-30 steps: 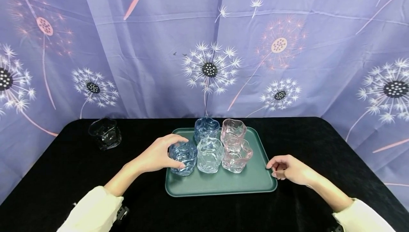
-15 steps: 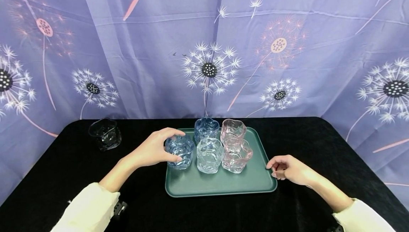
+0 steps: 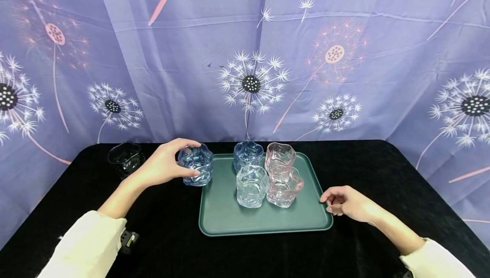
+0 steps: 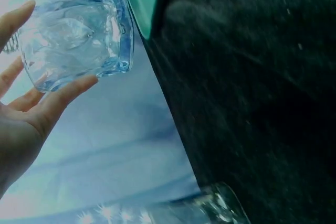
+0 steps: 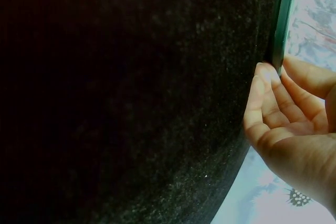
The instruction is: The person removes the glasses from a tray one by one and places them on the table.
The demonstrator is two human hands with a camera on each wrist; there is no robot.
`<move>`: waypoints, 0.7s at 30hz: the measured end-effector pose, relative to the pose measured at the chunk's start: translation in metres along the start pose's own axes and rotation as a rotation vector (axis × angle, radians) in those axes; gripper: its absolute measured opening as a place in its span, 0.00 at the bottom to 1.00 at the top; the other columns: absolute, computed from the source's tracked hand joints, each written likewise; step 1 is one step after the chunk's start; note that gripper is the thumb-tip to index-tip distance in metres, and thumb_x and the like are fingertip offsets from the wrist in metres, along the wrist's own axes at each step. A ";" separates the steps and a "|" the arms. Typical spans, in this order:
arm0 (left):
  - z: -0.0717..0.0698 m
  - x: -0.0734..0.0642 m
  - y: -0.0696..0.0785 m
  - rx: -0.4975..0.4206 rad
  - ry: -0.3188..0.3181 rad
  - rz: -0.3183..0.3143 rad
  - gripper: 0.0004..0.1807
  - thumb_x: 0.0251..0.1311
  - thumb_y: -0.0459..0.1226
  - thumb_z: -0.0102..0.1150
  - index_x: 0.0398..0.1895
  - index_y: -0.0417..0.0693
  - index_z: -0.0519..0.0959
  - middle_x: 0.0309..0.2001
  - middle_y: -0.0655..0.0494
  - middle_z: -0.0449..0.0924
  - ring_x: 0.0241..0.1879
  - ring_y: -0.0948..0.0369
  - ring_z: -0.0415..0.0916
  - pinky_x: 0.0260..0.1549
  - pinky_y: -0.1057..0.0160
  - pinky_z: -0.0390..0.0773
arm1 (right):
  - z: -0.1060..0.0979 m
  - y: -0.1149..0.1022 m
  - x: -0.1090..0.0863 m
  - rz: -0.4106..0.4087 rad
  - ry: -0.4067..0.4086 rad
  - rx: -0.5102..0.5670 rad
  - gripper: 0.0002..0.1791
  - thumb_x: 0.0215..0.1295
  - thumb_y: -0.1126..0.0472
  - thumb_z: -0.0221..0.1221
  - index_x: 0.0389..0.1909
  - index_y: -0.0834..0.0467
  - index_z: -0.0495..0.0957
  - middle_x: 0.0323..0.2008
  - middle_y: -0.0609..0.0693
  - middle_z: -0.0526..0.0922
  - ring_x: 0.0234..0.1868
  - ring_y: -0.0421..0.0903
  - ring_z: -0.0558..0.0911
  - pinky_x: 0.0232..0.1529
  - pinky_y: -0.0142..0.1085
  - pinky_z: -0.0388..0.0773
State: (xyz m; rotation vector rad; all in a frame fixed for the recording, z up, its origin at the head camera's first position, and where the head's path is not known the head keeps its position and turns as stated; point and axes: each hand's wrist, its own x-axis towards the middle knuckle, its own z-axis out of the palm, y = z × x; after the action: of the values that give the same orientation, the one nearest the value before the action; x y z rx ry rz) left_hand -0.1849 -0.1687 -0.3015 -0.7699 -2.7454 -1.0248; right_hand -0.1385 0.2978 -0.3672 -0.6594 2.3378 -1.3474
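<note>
My left hand [image 3: 164, 163] grips a blue glass [image 3: 200, 165], thumb on its near side and fingers on its far side. The glass is held up off the tray, overlapping its back left corner in the head view. In the left wrist view the fingers [image 4: 68, 93] curve about the glass's wall. At the right, my right hand [image 3: 346, 203] holds the edge of the green tray [image 3: 306, 220], fingertips at the rim. On the tray stand another blue glass [image 3: 248, 154], a clear glass [image 3: 252, 186] and two pink glasses, one front [image 3: 284, 186] and one back [image 3: 280, 155].
A dark, see-through glass [image 3: 125, 156] stands at the back left of the black-covered table [image 3: 268, 254], partly behind my left forearm. Behind the table hangs a purple curtain [image 3: 183, 78] with dandelion prints, close to its back edge.
My left hand has lifted the blue glass from the tray's front left and carried it left and back. The right hand stays at the tray's edge; the other glasses have not moved.
</note>
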 end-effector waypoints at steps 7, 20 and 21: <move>-0.012 -0.004 -0.022 0.035 0.020 -0.101 0.34 0.41 0.43 0.73 0.55 0.45 0.72 0.51 0.45 0.73 0.47 0.51 0.71 0.42 0.50 0.70 | 0.000 0.000 0.000 -0.010 0.002 -0.008 0.09 0.55 0.77 0.53 0.38 0.74 0.73 0.26 0.55 0.73 0.23 0.37 0.71 0.21 0.32 0.71; -0.025 -0.015 -0.053 0.083 0.053 -0.231 0.34 0.45 0.44 0.70 0.56 0.40 0.71 0.52 0.38 0.71 0.49 0.47 0.69 0.44 0.46 0.68 | 0.000 0.000 0.000 -0.003 0.005 -0.013 0.09 0.55 0.77 0.53 0.38 0.74 0.73 0.26 0.55 0.73 0.23 0.37 0.71 0.21 0.32 0.71; -0.026 -0.016 -0.055 0.086 0.055 -0.237 0.34 0.45 0.45 0.69 0.56 0.40 0.70 0.52 0.38 0.70 0.49 0.46 0.69 0.44 0.46 0.68 | 0.000 0.000 0.000 0.000 0.005 -0.013 0.09 0.55 0.77 0.53 0.38 0.74 0.73 0.26 0.55 0.73 0.23 0.37 0.71 0.21 0.32 0.72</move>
State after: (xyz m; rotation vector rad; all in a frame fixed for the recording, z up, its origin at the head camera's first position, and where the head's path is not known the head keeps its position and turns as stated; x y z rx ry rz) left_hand -0.2006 -0.2273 -0.3180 -0.4041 -2.8608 -0.9422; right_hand -0.1383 0.2981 -0.3672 -0.6608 2.3525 -1.3363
